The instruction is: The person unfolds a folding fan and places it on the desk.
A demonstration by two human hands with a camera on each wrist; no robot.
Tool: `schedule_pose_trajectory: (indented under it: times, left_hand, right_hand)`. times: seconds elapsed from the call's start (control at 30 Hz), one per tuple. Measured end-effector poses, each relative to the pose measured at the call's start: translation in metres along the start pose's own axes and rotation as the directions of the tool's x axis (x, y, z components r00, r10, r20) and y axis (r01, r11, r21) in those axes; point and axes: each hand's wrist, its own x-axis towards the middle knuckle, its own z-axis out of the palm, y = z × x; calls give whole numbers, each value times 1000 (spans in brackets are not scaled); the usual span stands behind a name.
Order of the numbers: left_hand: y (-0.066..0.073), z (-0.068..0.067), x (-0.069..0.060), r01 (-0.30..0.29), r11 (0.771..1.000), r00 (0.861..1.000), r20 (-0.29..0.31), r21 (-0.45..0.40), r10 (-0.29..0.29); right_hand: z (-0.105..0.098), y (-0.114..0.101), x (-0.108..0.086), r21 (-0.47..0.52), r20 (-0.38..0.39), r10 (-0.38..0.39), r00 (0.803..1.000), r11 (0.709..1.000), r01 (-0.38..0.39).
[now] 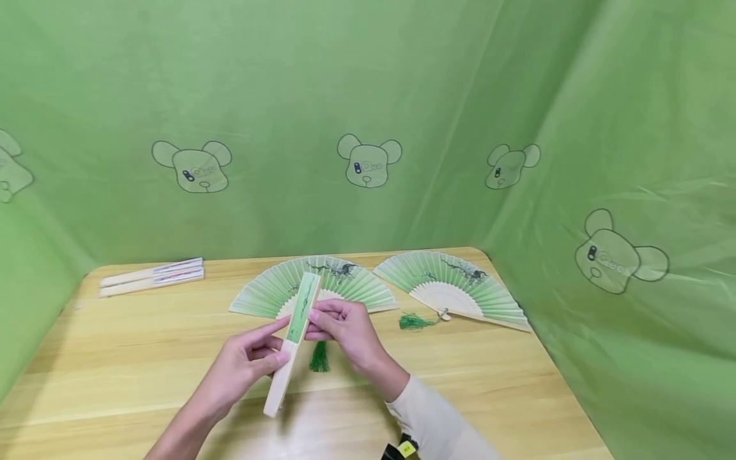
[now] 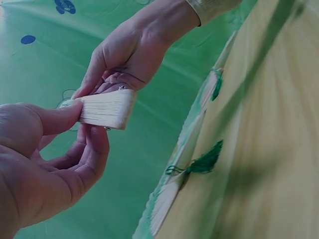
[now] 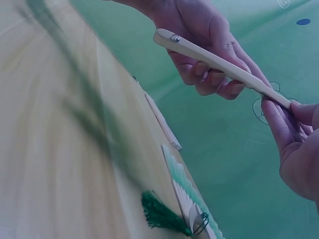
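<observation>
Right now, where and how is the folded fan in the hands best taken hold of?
Probably by the bare wooden end of the folded fan, coming from the near side and pinching its broad faces: that end juts past the left hand toward the person, and a rivet sits there.

A slim folding fan (image 1: 296,329), fully closed, is held above the worktop (image 1: 471,390) by the left hand (image 1: 244,361) and right hand (image 1: 347,329). Its green panel with dark markings points toward the far edge, leaning rightward; the bare pale end points away from it. Thin ribs (image 2: 104,110) stack tightly; a metal pin (image 3: 175,38) sits near the rounded end.
</observation>
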Motion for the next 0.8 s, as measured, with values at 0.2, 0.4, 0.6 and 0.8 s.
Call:
schedule_pose_trajectory:
  times: [0.2,0.4,0.6,0.8]
  left_hand:
    - [-8,14,0,12,1000,999,-38,-9,-13]
    - [-11,26,2,21,1000,998,-63,12,-20]
    - [-10,31,3,55,998,991,-120,9,-54]
    - [-12,37,2,113,994,977,-179,-2,-112]
  right_hand:
    - [-8,6,-10,-25,-10,21,1000,999,-21]
    - [-17,12,-18,-42,-44,37,998,998,-39]
    - [-16,18,-26,-21,-25,72,997,997,-73]
    - [-15,20,-34,-31,-20,85,996,996,-86]
